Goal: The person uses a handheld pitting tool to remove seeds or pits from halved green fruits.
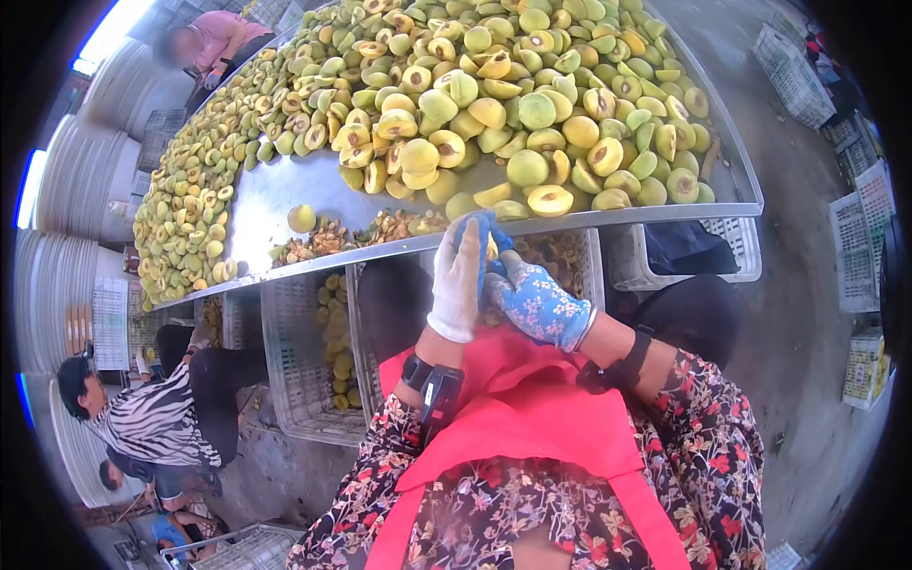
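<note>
My left hand (456,285), in a white glove with blue fingertips, is raised at the table's front edge. My right hand (540,302), in a blue floral glove, meets it with fingers bent inward. Between the fingers shows a small yellow piece of apricot (492,249), mostly hidden by the gloves; any tool there is hidden too. Just beyond the hands, halved green-yellow apricots (551,199), many with brown stones showing, are heaped on the metal table (285,190). Brown stones and scraps (328,239) lie along the edge to the left, beside a single apricot (301,218).
Below the table edge stand a crate holding apricot pieces (275,332), another crate under my hands (591,275), and a white crate with black cloth (750,249). A person in zebra stripes (161,418) sits at left; another in pink (223,40) works at the far side.
</note>
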`<state>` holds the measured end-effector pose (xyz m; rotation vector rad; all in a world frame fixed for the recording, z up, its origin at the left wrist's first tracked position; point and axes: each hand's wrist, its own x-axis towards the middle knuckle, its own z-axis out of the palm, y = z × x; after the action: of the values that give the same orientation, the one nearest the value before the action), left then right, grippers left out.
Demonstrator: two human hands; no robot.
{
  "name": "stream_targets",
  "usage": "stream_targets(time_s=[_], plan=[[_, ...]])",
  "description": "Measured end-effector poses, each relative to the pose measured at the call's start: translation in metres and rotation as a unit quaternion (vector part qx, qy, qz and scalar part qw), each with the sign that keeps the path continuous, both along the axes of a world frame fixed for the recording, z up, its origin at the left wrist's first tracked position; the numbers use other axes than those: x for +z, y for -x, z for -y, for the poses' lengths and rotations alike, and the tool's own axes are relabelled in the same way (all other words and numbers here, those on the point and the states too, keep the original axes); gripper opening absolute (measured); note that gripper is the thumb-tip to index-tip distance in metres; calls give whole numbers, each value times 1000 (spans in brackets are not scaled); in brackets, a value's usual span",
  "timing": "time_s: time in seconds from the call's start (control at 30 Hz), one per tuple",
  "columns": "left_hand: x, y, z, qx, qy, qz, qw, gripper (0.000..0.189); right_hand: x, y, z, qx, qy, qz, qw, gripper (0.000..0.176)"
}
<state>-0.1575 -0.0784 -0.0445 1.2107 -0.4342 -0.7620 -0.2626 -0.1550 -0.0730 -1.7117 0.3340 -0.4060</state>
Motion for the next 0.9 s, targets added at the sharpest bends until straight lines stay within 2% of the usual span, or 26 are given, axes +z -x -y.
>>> stream_targets(time_s=[0.07,0.13,0.17,0.23,0.3,0.37,0.43,0.47,0.5,0.53,0.57,0.63,0.73,0.87,0.9], plan=[[1,6,2,40,24,0,999,37,26,7,5,78,-251,-132,956,29],[-3,12,6,102,42,26,994,41,46,10,8,109,-334,-155,923,28],[-7,7,4,75,46,22,996,42,52,12,9,122,-374,-165,904,27],[-14,-1,-1,23,56,10,998,44,57,15,7,135,-372,-170,902,27],[-7,3,1,24,45,-19,999,46,60,16,4,131,-349,-174,911,27],[1,6,3,24,41,-57,997,45,64,17,2,126,-398,-153,896,26],[6,7,2,-2,42,-5,999,46,59,19,6,124,-458,-135,870,25],[0,4,0,-20,63,44,997,50,63,21,6,119,-499,-135,848,25],[-1,4,-1,-25,46,25,998,53,68,22,6,116,-529,-149,827,27],[-2,4,-2,-52,66,19,996,54,64,23,9,143,-598,-143,776,28],[-13,2,-3,-65,90,-36,993,57,60,22,8,158,-637,-134,743,31],[-17,1,-4,-39,75,0,996,60,50,21,7,175,-665,-120,716,30],[-10,5,-2,-23,103,-65,992,59,60,18,1,146,-613,-121,767,31],[9,10,0,75,68,-100,990,54,53,13,-7,136,-493,-118,851,31],[-1,-1,-5,103,85,-135,982,52,57,17,-8,136,-433,-90,887,30]])
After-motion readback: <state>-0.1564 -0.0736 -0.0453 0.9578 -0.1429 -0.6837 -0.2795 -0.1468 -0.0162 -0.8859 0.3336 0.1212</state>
